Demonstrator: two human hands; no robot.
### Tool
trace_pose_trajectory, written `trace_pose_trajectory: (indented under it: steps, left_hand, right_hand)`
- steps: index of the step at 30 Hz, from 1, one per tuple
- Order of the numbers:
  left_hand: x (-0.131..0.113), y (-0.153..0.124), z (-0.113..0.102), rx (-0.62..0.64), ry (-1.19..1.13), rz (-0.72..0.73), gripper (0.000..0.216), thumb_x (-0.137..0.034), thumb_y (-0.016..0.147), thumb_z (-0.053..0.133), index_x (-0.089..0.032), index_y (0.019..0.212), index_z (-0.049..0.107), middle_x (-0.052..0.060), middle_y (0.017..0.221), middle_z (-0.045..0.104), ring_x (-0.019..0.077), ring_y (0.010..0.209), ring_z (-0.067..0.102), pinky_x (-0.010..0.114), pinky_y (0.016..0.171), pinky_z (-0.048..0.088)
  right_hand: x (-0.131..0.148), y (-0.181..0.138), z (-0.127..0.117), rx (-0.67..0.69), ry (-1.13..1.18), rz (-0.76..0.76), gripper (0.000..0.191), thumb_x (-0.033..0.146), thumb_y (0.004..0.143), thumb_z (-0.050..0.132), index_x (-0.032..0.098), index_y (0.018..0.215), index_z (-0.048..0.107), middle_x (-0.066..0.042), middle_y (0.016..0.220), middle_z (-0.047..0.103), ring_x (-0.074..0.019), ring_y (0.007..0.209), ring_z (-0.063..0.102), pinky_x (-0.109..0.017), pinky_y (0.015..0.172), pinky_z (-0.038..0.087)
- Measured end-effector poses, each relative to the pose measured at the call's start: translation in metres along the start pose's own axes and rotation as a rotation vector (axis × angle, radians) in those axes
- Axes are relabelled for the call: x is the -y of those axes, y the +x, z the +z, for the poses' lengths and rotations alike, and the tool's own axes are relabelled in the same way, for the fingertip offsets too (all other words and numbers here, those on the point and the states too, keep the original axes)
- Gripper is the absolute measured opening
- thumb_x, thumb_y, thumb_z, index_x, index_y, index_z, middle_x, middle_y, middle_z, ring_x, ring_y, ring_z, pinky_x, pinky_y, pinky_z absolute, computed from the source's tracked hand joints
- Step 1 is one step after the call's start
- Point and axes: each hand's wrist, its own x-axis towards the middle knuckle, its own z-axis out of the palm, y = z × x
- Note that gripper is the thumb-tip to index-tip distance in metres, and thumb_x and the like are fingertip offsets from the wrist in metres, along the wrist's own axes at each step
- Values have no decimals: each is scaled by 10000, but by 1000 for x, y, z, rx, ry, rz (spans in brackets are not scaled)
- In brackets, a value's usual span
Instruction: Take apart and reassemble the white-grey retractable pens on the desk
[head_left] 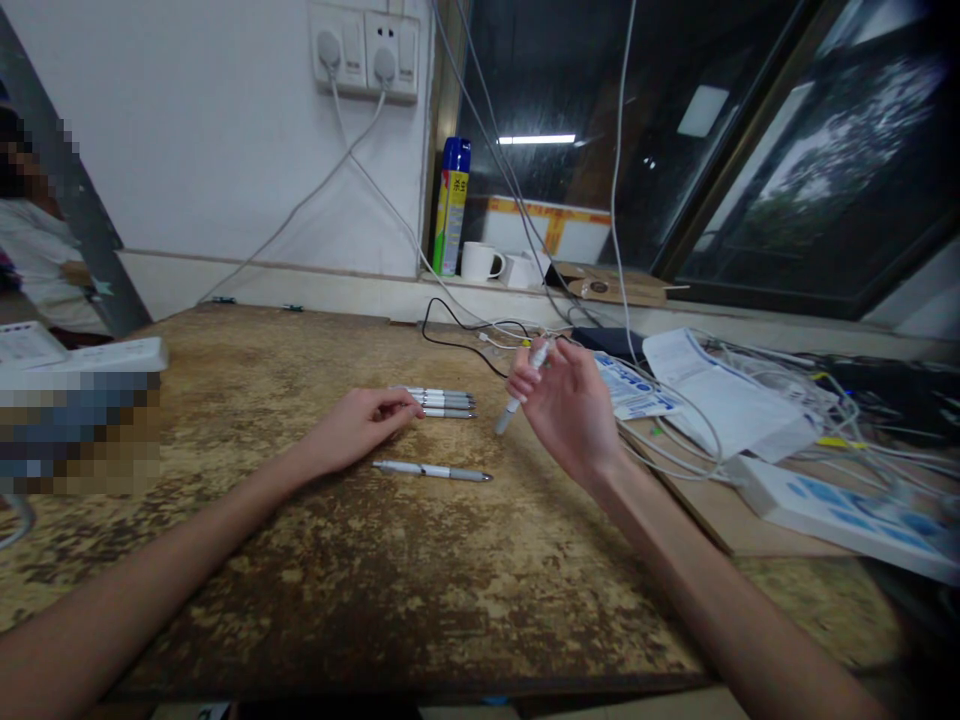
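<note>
My right hand (574, 410) is raised over the wooden table, its fingers closed round a white and grey pen (511, 407) that slants down to the left. Several similar pens (448, 403) lie side by side in a row on the table. At their left ends rests my left hand (367, 425), thumb and fingers curled against them and covering those ends. One single pen (431, 470) lies apart, nearer to me, roughly parallel to the row.
The worn wooden table (360, 590) has tangled cables (795, 390), papers (720, 390) and a white power strip (840, 510) on its right. A spray can (452, 210) and a white mug (480, 262) stand on the window ledge. A person (45, 240) is at far left.
</note>
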Motion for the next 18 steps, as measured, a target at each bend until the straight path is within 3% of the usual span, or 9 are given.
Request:
trace_pose_trajectory:
  steps: [4,7,9,12,18]
  left_hand:
    - [-5,-1,2,19,-258,-6,338,-436,1008,577,-194,1228,665,18,847,666,160,705,564,262,627,402]
    - [-11,-2,5,51,-395,30,354,-408,991,633,-207,1280,596,57,1027,714,181,855,632,294,743,476]
    - [-14,-3,8,74,-436,55,355,-413,983,656,-206,1262,588,73,1095,717,200,949,648,315,802,492]
    - [-17,-3,13,113,-399,98,303,-431,987,651,-199,1180,626,60,1067,710,204,942,645,316,798,494]
    - [-8,0,1,42,-223,73,214,-370,981,646,-192,1100,659,47,1013,730,191,884,646,303,780,474]
  right_hand:
    - [-15,-2,-9,81,-386,-36,53,223,936,657,242,947,609,18,785,621,-142,728,538,-242,699,442]
    - [-29,-6,-16,217,-718,-52,113,270,956,685,244,1048,623,2,879,679,-161,815,602,-271,735,454]
    - [-37,-10,-18,317,-813,-41,166,320,981,662,248,1118,602,-7,933,690,-163,815,614,-275,710,455]
    - [-46,-16,-17,434,-891,23,210,357,996,641,239,1156,573,-20,986,695,-164,846,630,-284,738,474]
    - [-45,-8,-27,272,-1116,184,273,469,1052,482,218,1085,585,8,797,624,-160,683,597,-276,619,435]
